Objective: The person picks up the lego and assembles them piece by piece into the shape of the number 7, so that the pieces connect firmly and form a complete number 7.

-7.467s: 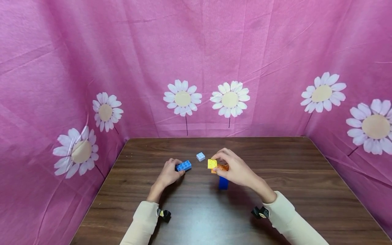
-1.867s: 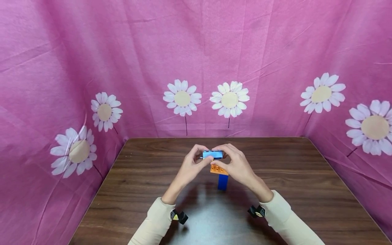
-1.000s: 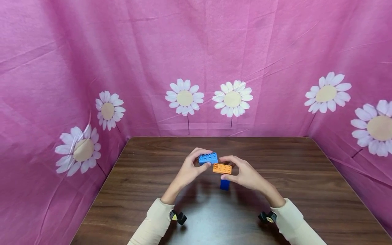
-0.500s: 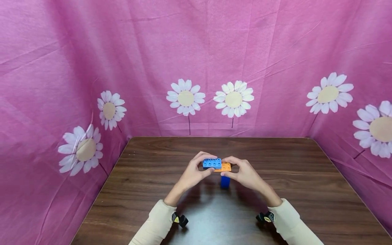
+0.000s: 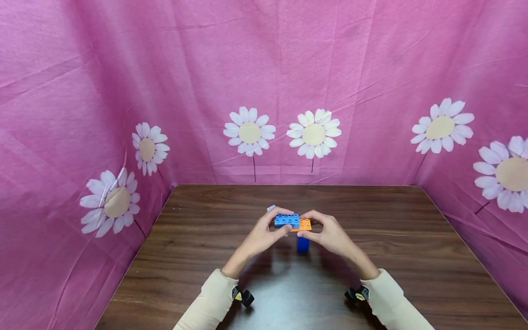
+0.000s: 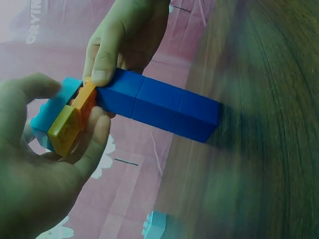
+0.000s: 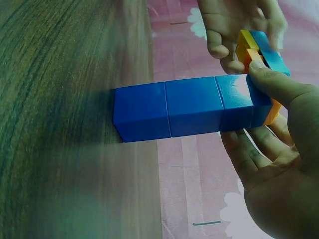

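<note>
Blue brick (image 5: 287, 221), centre frame: left hand (image 5: 264, 232) pinches it; right hand (image 5: 333, 234) grips dark-blue column (image 5: 303, 245) near top. Off-centre press could topple column.

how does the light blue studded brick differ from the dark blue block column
The light blue plastic brick with round studs is paler than the dark blue plastic column of stacked blocks. The brick lies level; the column stands upright. The brick is held above the brown wooden table; the column's foot rests on it. Both are blue and straight-edged.
</note>
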Available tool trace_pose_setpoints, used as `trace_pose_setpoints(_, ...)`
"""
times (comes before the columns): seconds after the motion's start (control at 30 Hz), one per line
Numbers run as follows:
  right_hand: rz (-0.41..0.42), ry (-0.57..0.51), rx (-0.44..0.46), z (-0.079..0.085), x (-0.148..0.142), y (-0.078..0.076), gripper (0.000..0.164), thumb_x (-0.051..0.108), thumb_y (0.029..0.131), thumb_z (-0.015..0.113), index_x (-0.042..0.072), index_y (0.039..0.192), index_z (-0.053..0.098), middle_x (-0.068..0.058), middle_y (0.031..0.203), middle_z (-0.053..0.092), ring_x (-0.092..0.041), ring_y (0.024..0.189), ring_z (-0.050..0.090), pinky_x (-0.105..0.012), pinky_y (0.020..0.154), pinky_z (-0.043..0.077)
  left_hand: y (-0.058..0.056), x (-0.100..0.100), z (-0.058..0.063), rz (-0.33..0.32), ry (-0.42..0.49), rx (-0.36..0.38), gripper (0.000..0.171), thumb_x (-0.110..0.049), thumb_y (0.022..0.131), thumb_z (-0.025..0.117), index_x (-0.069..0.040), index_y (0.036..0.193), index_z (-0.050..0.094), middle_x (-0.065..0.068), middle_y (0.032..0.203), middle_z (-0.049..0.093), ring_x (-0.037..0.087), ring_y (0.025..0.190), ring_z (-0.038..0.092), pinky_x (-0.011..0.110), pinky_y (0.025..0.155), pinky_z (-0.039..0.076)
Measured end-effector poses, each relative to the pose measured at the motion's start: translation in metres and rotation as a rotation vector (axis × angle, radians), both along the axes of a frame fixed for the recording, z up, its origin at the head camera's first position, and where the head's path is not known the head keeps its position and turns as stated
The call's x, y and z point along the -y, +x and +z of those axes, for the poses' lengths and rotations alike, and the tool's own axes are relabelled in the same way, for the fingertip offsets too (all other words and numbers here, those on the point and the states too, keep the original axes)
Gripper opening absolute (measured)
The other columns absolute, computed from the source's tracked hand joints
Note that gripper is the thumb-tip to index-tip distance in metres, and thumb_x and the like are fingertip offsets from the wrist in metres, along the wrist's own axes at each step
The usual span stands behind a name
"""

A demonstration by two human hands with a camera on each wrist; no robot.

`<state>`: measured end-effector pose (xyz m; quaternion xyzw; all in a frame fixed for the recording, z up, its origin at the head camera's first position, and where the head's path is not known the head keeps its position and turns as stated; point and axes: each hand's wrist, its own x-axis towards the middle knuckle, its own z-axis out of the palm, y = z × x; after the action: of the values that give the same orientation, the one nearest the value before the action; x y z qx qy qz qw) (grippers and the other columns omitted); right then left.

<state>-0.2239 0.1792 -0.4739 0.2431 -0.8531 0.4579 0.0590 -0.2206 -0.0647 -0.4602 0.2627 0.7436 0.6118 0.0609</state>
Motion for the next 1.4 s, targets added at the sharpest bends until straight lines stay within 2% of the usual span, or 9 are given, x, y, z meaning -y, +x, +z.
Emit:
trace_pose_setpoints(0.1,-0.004,-0.002,0.007,-0.001,0.001,0.0,0.035,0.024,0.089,0.089,0.015,0.119,0.074,-0.003,0.113,0.079,-0.025,0.102,0.074,-0.046,0.088,0.063,0.0,-0.002,0.001,0.002,0.04,0.041,0.028,-0.019,0.11,0.06,-0.01,0.136,0.065,0.019,0.127,0.062,0.04,0.098,0.072,0.038,0.084,0.066)
trace_pose_setpoints(0.17,-0.006,-0.002,0.005,-0.001,0.001,0.0,0.035,0.025,0.088,0.089,0.015,0.118,0.074,-0.004,0.113,0.079,-0.025,0.102,0.074,-0.043,0.087,0.063,0.0,-0.004,0.001,0.019,0.044,0.052,0.027,-0.022,0.112,0.058,-0.011,0.135,0.066,0.019,0.128,0.062,0.045,0.099,0.071,0.034,0.082,0.066)
trace_pose_setpoints(0.3,-0.011,-0.006,0.008,-0.002,0.002,0.0,0.034,0.025,0.088,0.09,0.016,0.117,0.074,-0.005,0.114,0.079,-0.026,0.102,0.075,-0.038,0.085,0.063,-0.001,-0.007,0.003,0.055,0.044,0.08,0.024,-0.022,0.111,0.06,-0.012,0.131,0.067,0.016,0.13,0.061,0.033,0.094,0.072,0.028,0.08,0.065)
trace_pose_setpoints(0.43,-0.016,-0.01,0.012,-0.003,0.002,0.0,0.033,0.024,0.088,0.09,0.016,0.116,0.074,-0.005,0.115,0.079,-0.024,0.101,0.075,-0.031,0.084,0.062,-0.002,-0.011,0.004,0.071,0.089,0.16,0.027,-0.02,0.108,0.063,-0.007,0.132,0.065,0.016,0.126,0.063,0.019,0.089,0.071,0.035,0.082,0.066)
trace_pose_setpoints(0.57,-0.021,-0.006,0.005,-0.003,0.002,0.001,0.034,0.024,0.088,0.09,0.016,0.116,0.073,-0.005,0.115,0.079,-0.024,0.102,0.075,-0.03,0.085,0.062,-0.004,-0.012,0.003,0.043,0.163,0.292,0.035,-0.018,0.108,0.063,0.002,0.136,0.058,0.018,0.118,0.066,0.017,0.086,0.073,0.048,0.091,0.065)
trace_pose_setpoints(0.67,-0.024,0.004,0.004,-0.003,0.002,0.001,0.034,0.024,0.088,0.09,0.016,0.117,0.073,-0.004,0.115,0.079,-0.024,0.103,0.075,-0.031,0.087,0.062,-0.006,-0.013,0.003,-0.003,0.195,0.367,0.035,-0.017,0.11,0.06,0.006,0.135,0.054,0.018,0.112,0.07,0.017,0.082,0.074,0.052,0.093,0.064)
trace_pose_setpoints(1.0,-0.033,0.009,0.006,-0.002,0.003,0.002,0.034,0.023,0.087,0.09,0.015,0.115,0.074,-0.004,0.113,0.08,-0.022,0.102,0.075,-0.038,0.087,0.064,-0.006,-0.012,0.002,-0.066,0.298,0.451,0.025,-0.011,0.108,0.058,0.007,0.125,0.053,0.008,0.101,0.069,0.015,0.079,0.073,0.029,0.079,0.066)
trace_pose_setpoints(1.23,-0.029,0.006,-0.003,-0.001,0.002,0.002,0.034,0.024,0.087,0.09,0.015,0.115,0.074,-0.004,0.113,0.08,-0.022,0.1,0.075,-0.047,0.087,0.064,-0.007,-0.013,0.002,-0.049,0.315,0.476,0.029,-0.01,0.105,0.06,0.008,0.127,0.053,0.007,0.098,0.07,0.014,0.076,0.072,0.026,0.075,0.065)
trace_pose_setpoints(1.4,-0.025,-0.007,0.005,-0.001,0.002,0.002,0.033,0.021,0.087,0.09,0.014,0.115,0.075,-0.004,0.113,0.08,-0.021,0.099,0.075,-0.04,0.085,0.065,-0.008,-0.015,0.002,-0.018,0.318,0.518,0.042,-0.01,0.103,0.061,0.011,0.137,0.049,0.005,0.096,0.07,0.012,0.074,0.07,0.024,0.071,0.064)
